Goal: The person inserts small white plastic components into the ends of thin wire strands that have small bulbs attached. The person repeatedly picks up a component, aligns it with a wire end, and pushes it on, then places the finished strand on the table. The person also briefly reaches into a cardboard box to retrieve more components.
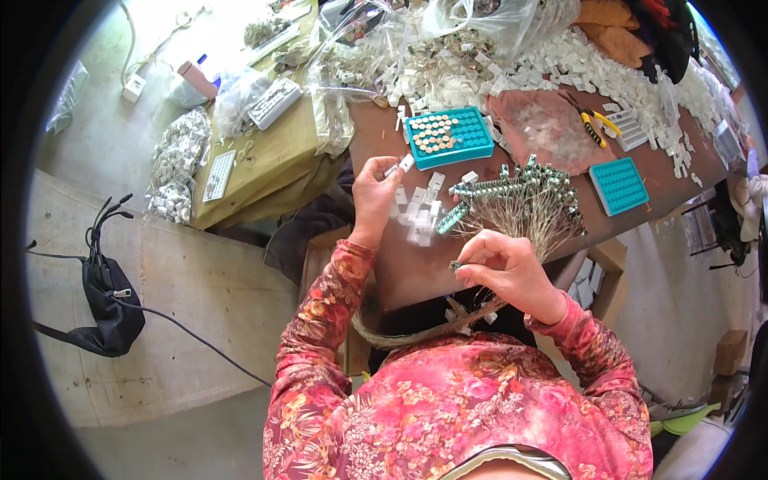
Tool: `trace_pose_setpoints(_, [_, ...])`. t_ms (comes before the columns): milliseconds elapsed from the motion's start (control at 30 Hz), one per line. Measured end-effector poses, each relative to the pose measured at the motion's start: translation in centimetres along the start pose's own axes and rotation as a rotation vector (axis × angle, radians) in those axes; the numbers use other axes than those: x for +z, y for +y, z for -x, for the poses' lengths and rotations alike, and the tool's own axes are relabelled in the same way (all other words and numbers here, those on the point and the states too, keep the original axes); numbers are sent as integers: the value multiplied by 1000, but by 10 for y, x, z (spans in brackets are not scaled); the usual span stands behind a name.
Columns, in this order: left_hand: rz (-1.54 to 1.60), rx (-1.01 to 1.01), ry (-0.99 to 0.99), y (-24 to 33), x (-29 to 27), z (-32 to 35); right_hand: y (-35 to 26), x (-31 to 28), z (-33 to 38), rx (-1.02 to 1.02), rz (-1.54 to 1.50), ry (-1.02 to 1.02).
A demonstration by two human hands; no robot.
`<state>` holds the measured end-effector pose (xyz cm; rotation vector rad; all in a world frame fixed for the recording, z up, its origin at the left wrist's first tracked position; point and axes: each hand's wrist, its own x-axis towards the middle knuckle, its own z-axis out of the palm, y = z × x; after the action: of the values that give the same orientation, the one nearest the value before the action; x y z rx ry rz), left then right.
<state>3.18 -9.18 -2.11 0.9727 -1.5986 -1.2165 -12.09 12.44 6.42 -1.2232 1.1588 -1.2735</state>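
Note:
My left hand [373,198] is raised at the table's left side, its thumb and fingers pinching a small white plastic casing [406,162]. In front of my body, my right hand [512,270] pinches a tiny dark green circuit board [456,265] at its fingertips. Loose white casings [420,214] lie between the hands. Beyond my right hand spreads a bundle of thin wires [520,210] with several small green boards [552,180] at their ends; it trails down toward my lap. A teal tray [472,152] holding round, pale metallic discs stands past my left hand.
Another teal tray [618,186] lies to the right, near yellow-handled pliers [594,130] and a reddish cloth [536,120]. White casings [552,60] pile up along the back. At left, a cloth-covered surface [272,172] carries white trays and bags. A black bag [112,308] lies on the floor.

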Motion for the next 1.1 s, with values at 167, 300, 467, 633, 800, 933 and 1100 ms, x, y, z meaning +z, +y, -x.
trace_pose_setpoints(167, [102,-11,-73,5,-4,-5,0,-6,-2,32,-9,26])
trace_pose_setpoints(300, [16,-26,-31,5,-4,-9,-1,-12,-5,95,-128,33])
trace_pose_setpoints(467, [53,221,86,30,1,-14,-1,-22,-15,123,-333,43])
trace_pose_setpoints(633, [368,82,-153,70,21,27,0,-27,-23,205,-582,73])
trace_pose_setpoints(800, [780,-379,-292,89,24,83,4,-25,-24,263,-723,77])
trace_pose_setpoints(933, [811,-430,-162,91,34,112,8,-22,-22,285,-771,112])
trace_pose_setpoints(1100, [798,-316,-114,86,44,122,6,-17,-23,256,-806,66])
